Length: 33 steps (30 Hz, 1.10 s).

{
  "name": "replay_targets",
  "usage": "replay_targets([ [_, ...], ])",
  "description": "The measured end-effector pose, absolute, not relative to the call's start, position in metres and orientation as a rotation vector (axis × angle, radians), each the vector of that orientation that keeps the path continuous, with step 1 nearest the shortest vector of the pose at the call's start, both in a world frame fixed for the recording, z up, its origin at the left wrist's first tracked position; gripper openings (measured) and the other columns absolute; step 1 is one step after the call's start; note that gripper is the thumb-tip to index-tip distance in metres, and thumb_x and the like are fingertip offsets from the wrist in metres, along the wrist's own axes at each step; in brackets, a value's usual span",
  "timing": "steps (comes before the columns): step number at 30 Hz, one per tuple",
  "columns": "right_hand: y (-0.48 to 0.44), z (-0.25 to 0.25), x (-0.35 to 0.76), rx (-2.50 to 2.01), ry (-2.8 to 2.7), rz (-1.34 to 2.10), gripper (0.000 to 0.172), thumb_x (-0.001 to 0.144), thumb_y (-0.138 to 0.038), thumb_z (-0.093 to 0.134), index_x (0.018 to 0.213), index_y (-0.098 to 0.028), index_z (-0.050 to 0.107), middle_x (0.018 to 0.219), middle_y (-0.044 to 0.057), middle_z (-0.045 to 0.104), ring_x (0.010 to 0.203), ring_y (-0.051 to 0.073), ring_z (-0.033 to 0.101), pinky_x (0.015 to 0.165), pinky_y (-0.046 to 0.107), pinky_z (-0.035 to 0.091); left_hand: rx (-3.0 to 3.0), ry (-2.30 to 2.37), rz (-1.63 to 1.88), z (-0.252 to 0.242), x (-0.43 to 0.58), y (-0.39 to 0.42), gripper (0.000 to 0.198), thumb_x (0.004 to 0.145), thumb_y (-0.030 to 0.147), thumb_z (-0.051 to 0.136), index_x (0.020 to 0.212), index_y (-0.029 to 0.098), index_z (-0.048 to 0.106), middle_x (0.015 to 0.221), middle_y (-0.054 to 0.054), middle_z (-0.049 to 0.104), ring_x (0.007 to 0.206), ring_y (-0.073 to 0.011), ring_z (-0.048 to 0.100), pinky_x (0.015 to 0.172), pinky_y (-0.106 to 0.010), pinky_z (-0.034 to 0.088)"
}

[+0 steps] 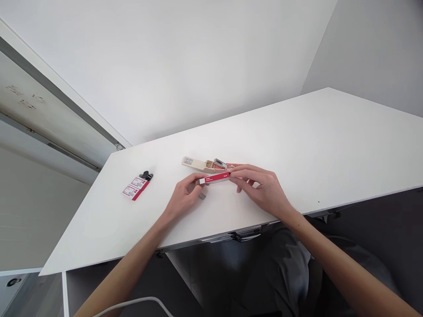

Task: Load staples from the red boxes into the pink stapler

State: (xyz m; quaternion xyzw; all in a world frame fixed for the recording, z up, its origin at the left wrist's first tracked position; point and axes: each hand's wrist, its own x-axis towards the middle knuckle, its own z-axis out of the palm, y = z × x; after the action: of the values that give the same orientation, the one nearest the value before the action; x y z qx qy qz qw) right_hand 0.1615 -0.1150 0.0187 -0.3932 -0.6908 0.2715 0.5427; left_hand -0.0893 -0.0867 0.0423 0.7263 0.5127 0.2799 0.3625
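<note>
A slim staple box (pixel 215 178) is sitting between the two hands, over the near-middle part of the white table (pixel 280 141). It is showing a long red side with small white lettering, too fine to read, while a pale upper edge is running along it and a plain white panel is marking its left end. Its long axis is lying almost on the nine-to-three line, the right end tipping slightly toward two o'clock and the white end pointing just below nine. Whether its underside is touching the table is hard to tell.

The left hand (pixel 185 193) is pinching the white end between thumb and fingers; the right hand (pixel 261 182) is gripping the opposite end with its fingertips. A small grey piece (pixel 202 196) is showing at seven o'clock from the box, just beside the left fingers.

At twelve o'clock, just beyond the box, a cream-and-pink stapler (pixel 198 164) is lying opened out, its cream end pointing toward ten. Well apart at nine o'clock, red-and-white packets (pixel 134 188) are resting beside a small black tool (pixel 146 175).
</note>
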Motion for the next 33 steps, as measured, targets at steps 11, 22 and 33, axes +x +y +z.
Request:
replay_targets([
  [11, -0.1130, 0.0188, 0.1630, -1.171, -1.509, 0.713, 0.017, 0.101, -0.033, 0.061, 0.105, -0.022, 0.073, 0.078, 0.001, 0.077, 0.058, 0.014, 0.068, 0.055, 0.025, 0.051, 1.956, 1.196, 0.755, 0.0503, -0.0905, -0.0941, 0.042, 0.107, 0.050, 0.040, 0.108, 0.021, 0.070, 0.105, -0.007, 0.072, 0.102, -0.0209, 0.065, 0.094, -0.037, 0.054],
  [22, -0.1133, 0.0192, 0.1614, -1.112, -1.478, 0.920, 0.038, 0.098, -0.055, 0.064, 0.120, -0.025, 0.062, 0.110, 0.008, 0.080, 0.056, 0.015, 0.071, 0.052, 0.029, 0.056, 1.835, 1.320, 0.758, 0.0461, -0.0855, -0.0949, 0.038, 0.104, 0.054, 0.049, 0.111, 0.021, 0.067, 0.098, -0.006, 0.073, 0.093, -0.0191, 0.067, 0.064, -0.027, 0.055],
  [33, -0.1135, 0.0167, 0.1624, -1.066, -1.612, 0.944, 0.033, 0.102, -0.041, 0.061, 0.132, -0.031, 0.069, 0.111, 0.004, 0.081, 0.058, 0.015, 0.073, 0.057, 0.029, 0.059, 1.843, 1.227, 0.728, 0.0431, -0.0903, -0.0935, 0.032, 0.100, 0.052, 0.059, 0.097, 0.021, 0.066, 0.094, -0.005, 0.075, 0.086, -0.0183, 0.068, 0.072, -0.030, 0.054],
])
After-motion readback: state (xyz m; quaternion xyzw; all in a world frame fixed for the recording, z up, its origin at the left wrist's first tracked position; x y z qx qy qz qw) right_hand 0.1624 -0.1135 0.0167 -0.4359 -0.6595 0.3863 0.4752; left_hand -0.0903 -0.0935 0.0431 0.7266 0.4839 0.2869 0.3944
